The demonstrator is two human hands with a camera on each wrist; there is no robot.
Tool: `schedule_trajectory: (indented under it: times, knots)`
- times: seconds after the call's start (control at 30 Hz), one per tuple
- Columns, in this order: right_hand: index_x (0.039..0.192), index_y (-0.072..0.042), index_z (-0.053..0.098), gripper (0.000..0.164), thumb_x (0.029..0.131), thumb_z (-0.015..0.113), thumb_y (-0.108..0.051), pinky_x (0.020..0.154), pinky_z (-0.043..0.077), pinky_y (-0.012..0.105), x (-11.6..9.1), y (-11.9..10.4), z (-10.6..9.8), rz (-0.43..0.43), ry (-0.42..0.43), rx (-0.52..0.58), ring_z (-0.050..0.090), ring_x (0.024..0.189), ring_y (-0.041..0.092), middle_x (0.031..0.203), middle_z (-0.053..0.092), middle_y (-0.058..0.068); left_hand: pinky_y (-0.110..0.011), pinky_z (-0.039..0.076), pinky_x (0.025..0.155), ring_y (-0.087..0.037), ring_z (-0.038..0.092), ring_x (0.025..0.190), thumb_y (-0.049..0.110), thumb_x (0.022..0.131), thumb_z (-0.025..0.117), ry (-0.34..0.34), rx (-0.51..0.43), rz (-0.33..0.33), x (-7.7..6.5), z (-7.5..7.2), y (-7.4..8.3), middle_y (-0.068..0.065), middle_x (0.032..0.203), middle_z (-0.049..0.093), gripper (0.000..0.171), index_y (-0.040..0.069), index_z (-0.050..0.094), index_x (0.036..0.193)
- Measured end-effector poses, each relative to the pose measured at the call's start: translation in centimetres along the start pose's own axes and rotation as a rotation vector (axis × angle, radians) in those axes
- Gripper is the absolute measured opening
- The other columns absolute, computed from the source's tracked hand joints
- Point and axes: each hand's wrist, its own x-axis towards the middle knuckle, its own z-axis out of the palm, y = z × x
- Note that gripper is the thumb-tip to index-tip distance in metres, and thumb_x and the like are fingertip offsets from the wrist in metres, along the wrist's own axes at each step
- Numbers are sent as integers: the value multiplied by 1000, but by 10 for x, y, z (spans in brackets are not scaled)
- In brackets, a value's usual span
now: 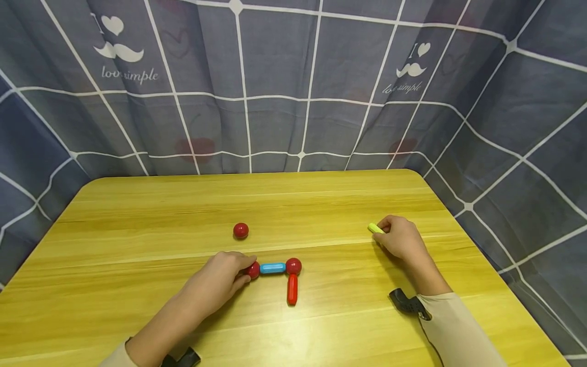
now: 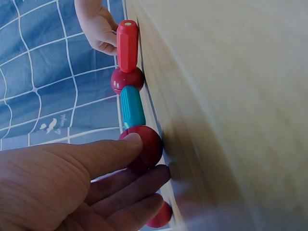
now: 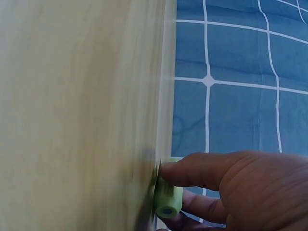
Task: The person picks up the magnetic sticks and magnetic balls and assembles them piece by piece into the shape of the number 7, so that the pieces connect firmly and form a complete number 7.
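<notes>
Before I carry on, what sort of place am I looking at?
Probably a small curtained-off tabletop workspace: a wood-grain table, a grid-patterned fabric curtain hanging behind and beside it, and a toy-like blue rod between two red balls.

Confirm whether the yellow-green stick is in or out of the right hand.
In: the right hand pinches the yellow-green stick, one end jutting from the grip in the head view.
</notes>
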Motion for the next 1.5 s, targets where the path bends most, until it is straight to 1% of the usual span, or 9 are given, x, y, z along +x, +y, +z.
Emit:
schedule_trajectory:
  times: [0.17,0.53,0.63,0.8,0.9,1.03,1.17,1.27,1.5]
  knots:
    - [100,-2,66,26,83,74,-20,68,47,39,0,-2,1,-14,5,-15,58,76,24,89,66,9,-37,53,86,-24,66,102,4,83,77,-2,-4,-9,-1,0,0,-10,107,71,33,0,70,115]
    - [100,-2,66,25,84,72,-20,68,47,37,-3,-11,2,-30,-29,-3,57,76,22,87,65,6,-37,54,85,-26,66,102,5,83,77,-5,1,-7,-1,-1,0,-11,109,70,34,1,70,116]
    - [101,-2,66,25,84,71,-20,68,47,37,-4,-12,4,-49,-36,-6,57,75,22,87,65,6,-37,53,86,-26,66,103,6,84,77,-6,6,-12,0,0,0,-11,110,70,34,1,70,117]
    - [107,-1,69,29,84,69,-19,69,48,38,-5,-16,6,-103,-39,-23,57,77,22,89,65,6,-38,54,84,-26,66,101,5,84,76,-13,4,-2,-1,-1,0,-11,107,71,33,0,70,116]
    - [106,-2,70,29,82,69,-19,67,46,37,-6,-19,7,-131,-37,-28,55,76,22,87,64,5,-38,55,82,-25,67,99,4,84,76,-16,2,3,-1,-1,0,-11,106,71,33,0,70,115]
    - [103,-4,70,28,80,69,-19,65,45,35,-7,-23,10,-147,-46,-32,54,74,21,84,63,3,-38,54,84,-26,66,101,5,84,76,-14,6,-2,-1,0,0,-11,108,71,32,0,70,115]
    - [104,-4,70,28,81,68,-21,66,46,35,-10,-27,12,-146,-66,-34,55,74,20,85,64,3,-39,54,85,-26,66,102,5,83,77,-11,10,-4,-1,0,0,-11,108,71,33,0,70,115]
    - [105,-4,69,29,82,69,-23,66,46,35,-12,-31,13,-145,-76,-34,54,73,19,86,64,3,-37,54,84,-25,66,100,5,83,77,-11,15,-3,-1,0,0,-10,107,71,33,1,70,115]
    - [97,-7,70,22,81,69,-23,61,45,32,-16,-41,16,-155,-96,-33,55,68,16,78,63,0,-31,55,77,-17,66,92,3,82,77,-2,12,-5,-2,0,1,-6,99,71,32,1,71,113]
